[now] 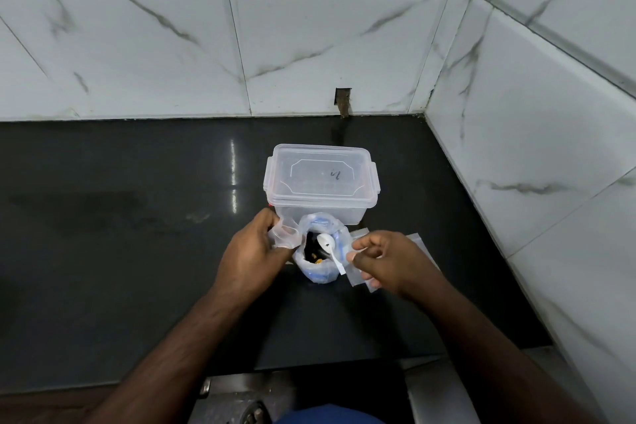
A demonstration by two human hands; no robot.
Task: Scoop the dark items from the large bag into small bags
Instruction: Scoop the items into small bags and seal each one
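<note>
Both forearms reach over the black countertop (103,251). His left hand (254,251) pinches a clear small bag (284,234) at the large bag's (318,272) left rim. That bag stands open with dark items (311,248) inside and a white plastic spoon (328,248) leaning out. His right hand (385,260), just right, pinches a flat small bag (354,274). Behind sits a lidded clear container (321,179).

The surface (103,217) was glossy black stone set into a corner. White marble-look tiles with grey veining covered the back wall (172,45) and the side wall (550,148). A small rectangular hole (343,100) was cut in the back wall at surface level. A bright light streak (233,175) reflected on the surface.
</note>
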